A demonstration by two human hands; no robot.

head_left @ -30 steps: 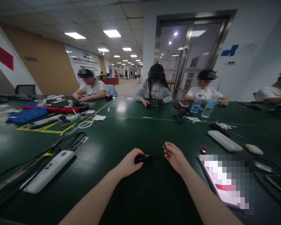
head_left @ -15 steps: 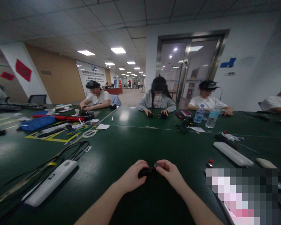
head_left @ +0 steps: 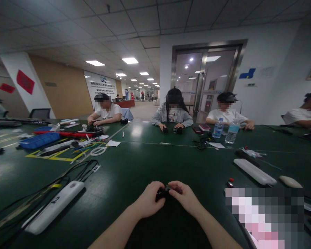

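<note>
Green table surrounding a white power strip marked "2"; the table's near edge is out of view. Well to the right of the strip lies a screen device, its face masked by pixel blocks and its lower end cut off. To the right of the strip, nearer than the device, is the left hand, fingers curled around a black object that they partly hide. Just beyond, the right hand pinches a small piece at the object's right end; its shape is indistinct, and whether the two touch cannot be told.
</note>
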